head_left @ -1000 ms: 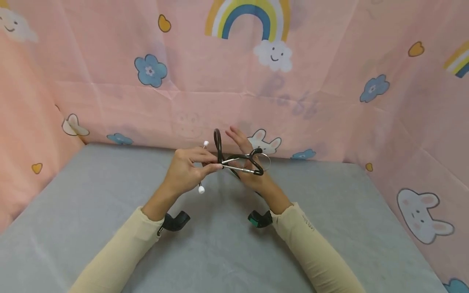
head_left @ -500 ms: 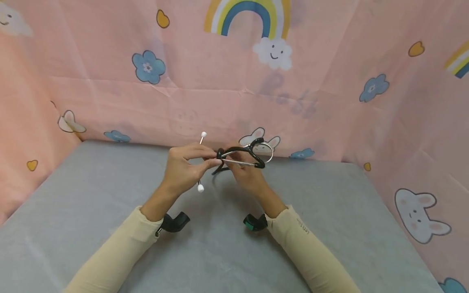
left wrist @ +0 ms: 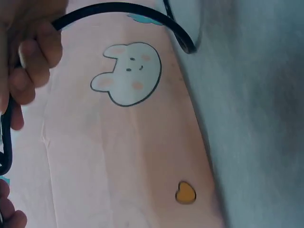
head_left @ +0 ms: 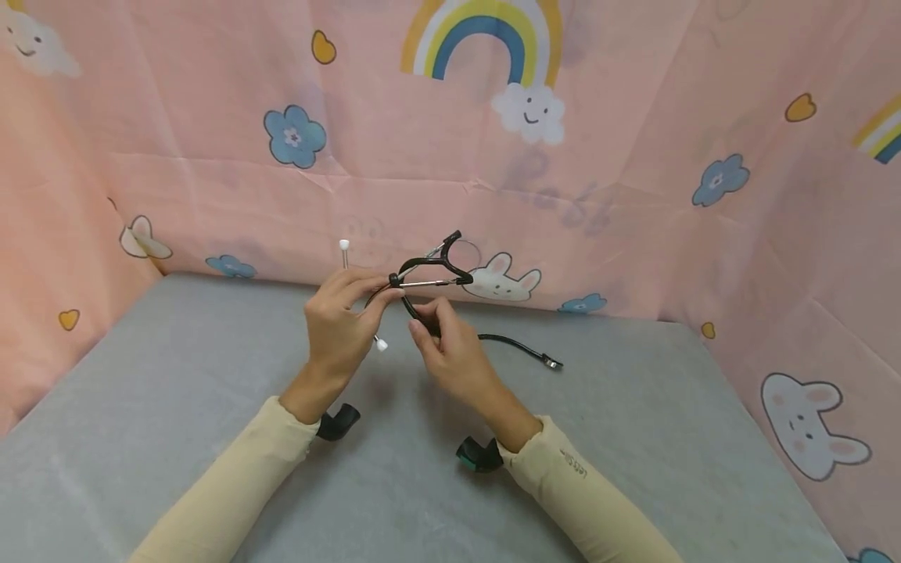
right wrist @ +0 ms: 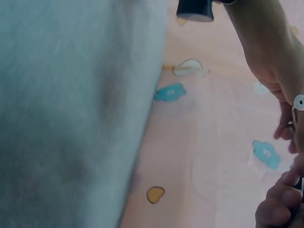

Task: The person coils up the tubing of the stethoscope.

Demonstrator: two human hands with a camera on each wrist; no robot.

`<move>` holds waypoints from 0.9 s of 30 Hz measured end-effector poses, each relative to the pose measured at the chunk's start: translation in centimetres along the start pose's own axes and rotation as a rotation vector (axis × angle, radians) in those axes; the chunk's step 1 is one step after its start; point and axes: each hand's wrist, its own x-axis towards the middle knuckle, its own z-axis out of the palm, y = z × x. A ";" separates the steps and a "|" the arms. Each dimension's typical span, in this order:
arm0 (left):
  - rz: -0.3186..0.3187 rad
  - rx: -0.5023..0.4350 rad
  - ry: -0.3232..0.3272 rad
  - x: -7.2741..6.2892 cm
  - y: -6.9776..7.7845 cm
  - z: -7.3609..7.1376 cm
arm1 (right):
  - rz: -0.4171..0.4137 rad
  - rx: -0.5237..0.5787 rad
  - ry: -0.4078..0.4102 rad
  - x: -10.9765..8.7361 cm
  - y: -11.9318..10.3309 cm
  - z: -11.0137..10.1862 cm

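A stethoscope (head_left: 424, 261) with black tubing, metal tubes and white eartips (head_left: 344, 245) is held above the table. My left hand (head_left: 339, 319) pinches its gathered middle between thumb and fingers, the eartips sticking out on both sides. Beyond those fingertips, the forked tubing and a thin metal loop point right. Just right of that, my right hand (head_left: 454, 348) grips the black tubing, whose loose end with a metal connector (head_left: 552, 362) trails to the right. The left wrist view shows the right hand's curled fingers (left wrist: 35, 66) on the tubing. Fingers hide part of the fold.
A grey-covered table (head_left: 394, 485) lies below both hands. Pink printed cloth (head_left: 605, 94) hangs behind and at both sides. A black wrist mount (head_left: 339, 422) sits on the left wrist, with another black mount (head_left: 479, 455) on the right.
The right hand went from spread fingers behind the stethoscope to gripping its tubing at front right. The left hand shifted slightly left with the stethoscope, and a loose tubing end now shows.
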 end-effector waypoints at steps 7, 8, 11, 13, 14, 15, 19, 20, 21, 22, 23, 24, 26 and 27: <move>0.025 0.127 -0.111 0.1 -0.5 -0.4 | -0.095 -0.250 0.048 0.1 -0.5 -0.5; 0.032 0.136 -0.124 0.1 -0.7 -0.5 | -0.101 -0.281 0.050 0.1 -0.6 -0.6; 0.066 0.162 -0.154 0.1 -1.3 -0.6 | -0.092 -0.363 0.032 -0.1 -0.7 -0.8; 0.108 0.188 -0.192 0.0 -1.7 -0.6 | -0.091 -0.417 0.033 -0.3 -0.8 -1.0; 0.129 0.200 -0.214 -0.1 -1.9 -0.6 | -0.093 -0.447 0.041 -0.4 -0.7 -1.2; 0.147 0.209 -0.236 -0.2 -2.0 -0.5 | -0.102 -0.470 0.054 -0.5 -0.7 -1.4; 0.209 0.224 -0.362 -0.5 -2.0 -0.3 | -0.178 -0.541 0.140 -0.3 -0.4 -2.4; 0.224 0.223 -0.397 -0.6 -1.9 -0.3 | -0.201 -0.544 0.160 -0.2 -0.3 -2.7; 0.245 0.226 -0.431 -0.7 -1.8 -0.2 | -0.218 -0.540 0.176 -0.1 -0.2 -3.0; 0.269 0.227 -0.466 -0.8 -1.7 -0.1 | -0.230 -0.530 0.187 0.0 -0.2 -3.3; 0.298 0.227 -0.497 -0.8 -1.6 0.0 | -0.241 -0.514 0.194 0.1 -0.2 -3.5; 0.329 0.229 -0.522 -0.9 -1.5 0.1 | -0.251 -0.501 0.199 0.2 -0.1 -3.7; 0.397 0.238 -0.556 -0.9 -1.3 0.2 | -0.263 -0.465 0.199 0.3 -0.1 -4.0; 0.433 0.243 -0.565 -0.9 -1.3 0.2 | -0.267 -0.450 0.194 0.3 -0.1 -4.1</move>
